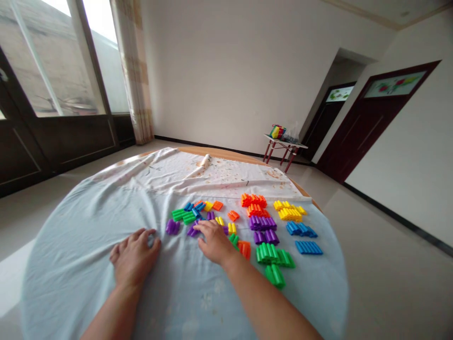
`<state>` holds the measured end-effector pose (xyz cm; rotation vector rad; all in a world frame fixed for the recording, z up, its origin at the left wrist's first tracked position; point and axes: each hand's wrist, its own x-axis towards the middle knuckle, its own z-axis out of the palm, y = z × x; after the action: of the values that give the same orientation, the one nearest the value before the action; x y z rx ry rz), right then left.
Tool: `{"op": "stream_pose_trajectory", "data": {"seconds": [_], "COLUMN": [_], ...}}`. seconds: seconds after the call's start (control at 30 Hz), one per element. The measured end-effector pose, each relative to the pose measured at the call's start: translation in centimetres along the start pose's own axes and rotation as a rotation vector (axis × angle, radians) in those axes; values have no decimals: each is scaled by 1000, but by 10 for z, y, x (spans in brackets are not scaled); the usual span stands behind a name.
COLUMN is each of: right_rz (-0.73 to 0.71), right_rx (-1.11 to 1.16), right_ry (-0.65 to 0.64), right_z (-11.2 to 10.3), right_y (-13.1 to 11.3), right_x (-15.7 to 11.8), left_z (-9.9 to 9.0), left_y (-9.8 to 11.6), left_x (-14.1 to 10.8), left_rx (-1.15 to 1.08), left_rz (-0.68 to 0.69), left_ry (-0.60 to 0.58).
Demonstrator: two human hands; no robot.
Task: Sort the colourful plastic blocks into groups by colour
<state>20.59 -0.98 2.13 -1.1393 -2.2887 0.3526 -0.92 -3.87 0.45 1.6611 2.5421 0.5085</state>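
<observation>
My left hand point(134, 257) rests palm down on the pale blue tablecloth, fingers loosely bent and thumb apart, with nothing in it. Over the front of a mixed cluster of ribbed plastic blocks, my right hand point(215, 241) reaches with thumb and fingers apart. Its fingertips are at a purple block point(193, 230); whether they touch it is unclear. Another purple block point(173, 227) lies between the hands. Around the right hand are green blocks point(182, 215), a blue block point(197, 213), a yellow block point(231, 228) and an orange block point(244, 249), partly covered by the hand.
Sorted by colour on the right are orange point(254, 200), purple point(263, 223), green point(268, 253), yellow point(290, 213) and blue blocks point(301, 229). A floral cloth point(226, 174) covers the round table's far side. Behind stands a small table point(288, 143) with bags.
</observation>
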Motion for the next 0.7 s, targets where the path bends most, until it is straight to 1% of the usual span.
{"op": "stream_pose_trajectory", "data": {"seconds": [0.1, 0.23, 0.3, 0.37, 0.43, 0.53, 0.6, 0.7], "right_rz": [-22, -136, -175, -185, -174, -139, -100, -6], "right_rx": [-56, -126, -174, -230, -281, -304, -292, -292], "right_ry": [-53, -158, -231, -284, -285, -204, -150, -128], "right_z": [14, 33, 40, 43, 39, 25, 12, -2], "right_y": [-15, -37, -43, -43, -40, -34, -29, -22], "right_x": [17, 41, 50, 55, 53, 40, 30, 20], "left_z": [1, 2, 2, 1, 0, -2, -3, -4], "left_y": [1, 1, 1, 1, 1, 2, 2, 2], "left_x": [-1, -1, -2, -2, -3, -4, -5, -5], "left_rx": [12, 16, 16, 6, -8, -24, -33, -49], "left_rz": [-1, 5, 0, -5, -7, -4, -2, -5], "left_ry": [-6, 9, 12, 12, 15, 19, 18, 22]}}
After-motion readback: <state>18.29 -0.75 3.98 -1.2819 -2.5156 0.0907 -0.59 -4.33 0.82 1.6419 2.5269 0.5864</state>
